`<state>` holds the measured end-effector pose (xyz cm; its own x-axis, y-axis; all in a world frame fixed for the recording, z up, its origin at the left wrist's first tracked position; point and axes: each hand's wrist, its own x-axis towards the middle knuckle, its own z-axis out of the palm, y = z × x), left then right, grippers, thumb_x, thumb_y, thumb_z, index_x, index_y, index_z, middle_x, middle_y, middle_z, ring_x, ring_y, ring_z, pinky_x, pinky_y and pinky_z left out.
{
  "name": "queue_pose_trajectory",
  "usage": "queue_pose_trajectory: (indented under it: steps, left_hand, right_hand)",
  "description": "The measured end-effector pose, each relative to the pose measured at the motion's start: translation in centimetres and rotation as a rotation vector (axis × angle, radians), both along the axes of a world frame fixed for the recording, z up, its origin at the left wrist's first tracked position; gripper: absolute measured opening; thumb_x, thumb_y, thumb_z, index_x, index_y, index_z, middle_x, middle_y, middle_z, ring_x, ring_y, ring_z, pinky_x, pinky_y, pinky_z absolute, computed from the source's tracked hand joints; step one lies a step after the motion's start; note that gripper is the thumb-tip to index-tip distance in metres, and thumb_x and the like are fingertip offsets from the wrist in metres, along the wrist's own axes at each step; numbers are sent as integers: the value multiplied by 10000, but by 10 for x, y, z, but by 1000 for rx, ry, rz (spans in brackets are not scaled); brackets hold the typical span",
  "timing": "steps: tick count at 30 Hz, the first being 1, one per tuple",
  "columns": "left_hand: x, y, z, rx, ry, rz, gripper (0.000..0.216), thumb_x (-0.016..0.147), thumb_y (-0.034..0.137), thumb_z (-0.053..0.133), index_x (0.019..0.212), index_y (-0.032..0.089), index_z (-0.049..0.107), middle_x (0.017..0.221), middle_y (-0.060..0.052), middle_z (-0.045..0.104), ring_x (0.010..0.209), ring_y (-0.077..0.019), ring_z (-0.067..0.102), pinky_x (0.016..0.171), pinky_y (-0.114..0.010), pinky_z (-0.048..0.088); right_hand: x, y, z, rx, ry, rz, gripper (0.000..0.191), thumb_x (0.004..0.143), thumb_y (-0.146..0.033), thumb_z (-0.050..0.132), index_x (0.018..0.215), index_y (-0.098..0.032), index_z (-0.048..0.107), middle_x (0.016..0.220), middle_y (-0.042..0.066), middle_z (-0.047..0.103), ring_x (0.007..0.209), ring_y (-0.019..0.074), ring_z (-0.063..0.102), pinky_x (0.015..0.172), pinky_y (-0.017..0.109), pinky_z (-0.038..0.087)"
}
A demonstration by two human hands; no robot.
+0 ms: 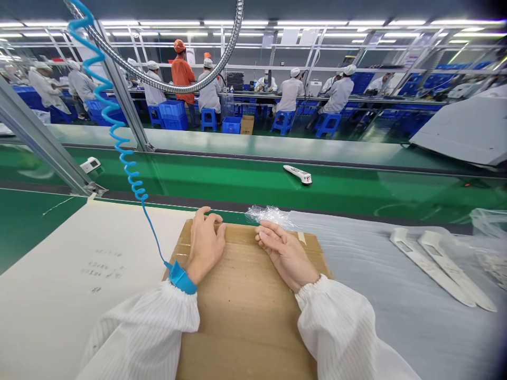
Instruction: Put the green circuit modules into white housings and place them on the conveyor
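Observation:
My left hand (205,244) rests on a brown cardboard sheet (245,306) in front of me, fingers curled loosely against its far edge, holding nothing. A blue wrist strap (181,278) with a coiled blue cord (114,126) is on that wrist. My right hand (284,252) lies on the same cardboard, fingers stretched out together, pointing left. Its fingertips are close to a crumpled clear plastic bag (270,215) at the cardboard's far edge, without gripping it.
Two long white plastic shells (435,266) lie on grey foam at the right. A white handheld device (298,174) and another small white device (90,164) lie on the green conveyor belt (237,179). Workers in white sit at benches beyond. A metal hose (190,84) hangs overhead.

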<state>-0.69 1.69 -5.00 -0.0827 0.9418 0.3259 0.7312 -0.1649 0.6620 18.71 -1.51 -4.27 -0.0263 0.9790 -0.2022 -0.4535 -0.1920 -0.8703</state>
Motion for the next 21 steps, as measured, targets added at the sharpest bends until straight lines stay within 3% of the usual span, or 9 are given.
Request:
queue_pose_trajectory:
  steps: [21]
  left_hand:
    - [0,4,-2,111,-189,87,126,845,108,517,843,183,618,1157,-113,571,1152,-263,568,1028,-463,456]
  right_hand:
    - [1,-2,0,4,-42,-1,335,733,-322,843,1043,-255,736,1029,43,717,926,206,660,908,346,543]
